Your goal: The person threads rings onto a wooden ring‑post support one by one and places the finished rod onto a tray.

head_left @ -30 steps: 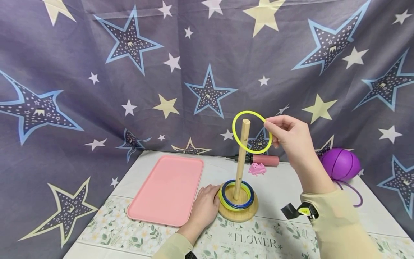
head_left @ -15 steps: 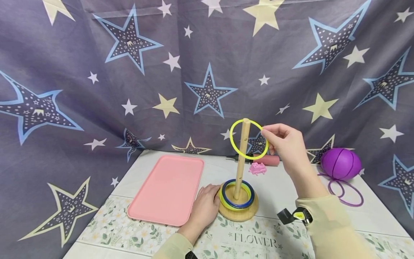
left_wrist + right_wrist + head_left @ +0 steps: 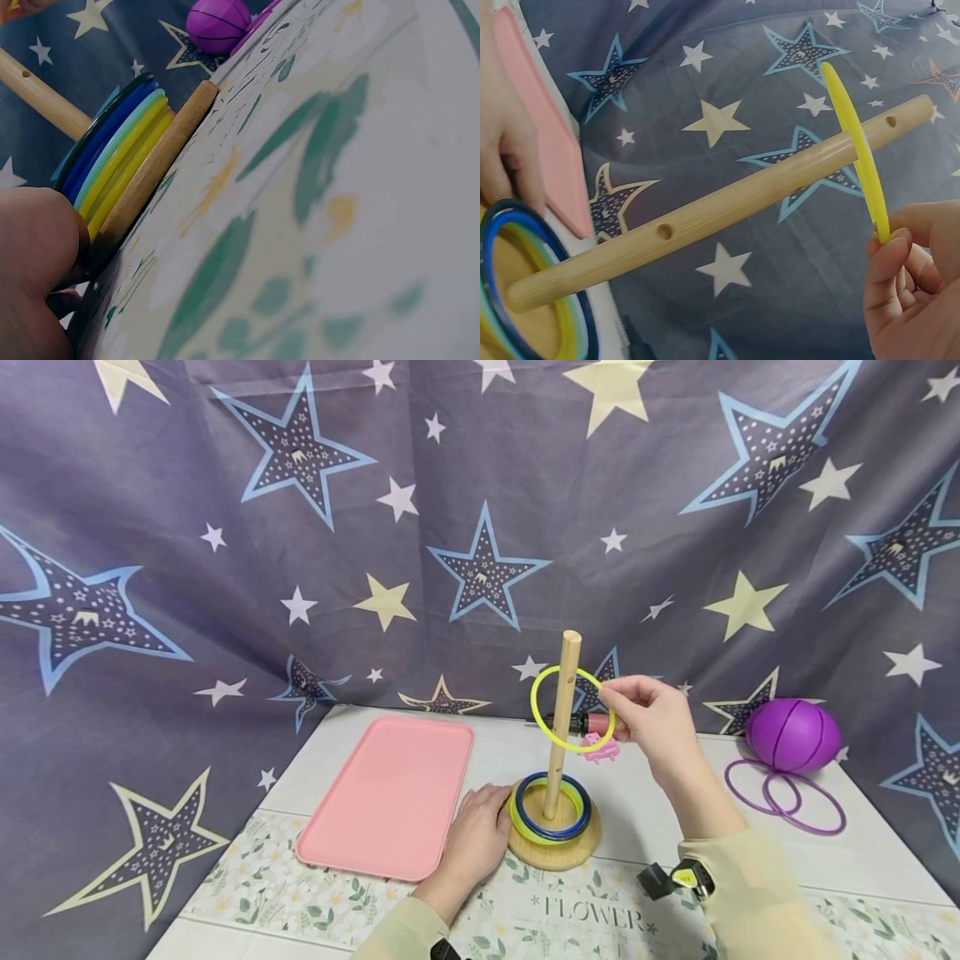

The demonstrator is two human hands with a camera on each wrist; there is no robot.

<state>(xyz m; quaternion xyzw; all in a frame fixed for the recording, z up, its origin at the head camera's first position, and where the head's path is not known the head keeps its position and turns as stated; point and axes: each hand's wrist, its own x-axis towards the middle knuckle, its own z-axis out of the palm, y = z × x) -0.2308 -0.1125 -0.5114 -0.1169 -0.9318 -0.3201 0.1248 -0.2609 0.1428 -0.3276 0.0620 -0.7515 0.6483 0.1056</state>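
In the head view a wooden ring-toss stand [image 3: 566, 693] rises from a round base [image 3: 555, 857]. Low on its post lie several rings [image 3: 553, 838], dark blue, light blue-green and yellow. My right hand [image 3: 652, 718] pinches a yellow ring [image 3: 534, 710] by its right side, between thumb and fingertips. This ring is tilted and encircles the upper post, with the post's tip standing above it; the right wrist view shows the yellow ring [image 3: 870, 184] nearly edge-on. My left hand [image 3: 476, 835] rests on the table, its fingers touching the base's left rim.
A pink tray [image 3: 386, 797] lies left of the stand. Behind the post are a pump [image 3: 596, 723] and a small pink plastic toy [image 3: 603, 750]. At the far right sits a purple ball [image 3: 793, 735] with thin purple rings [image 3: 821, 828] before it. A star-patterned curtain [image 3: 405, 485] hangs behind.
My right hand has brought the yellow ring down and slightly left, from the post's tip to below it. The left hand and stand have stayed in place.
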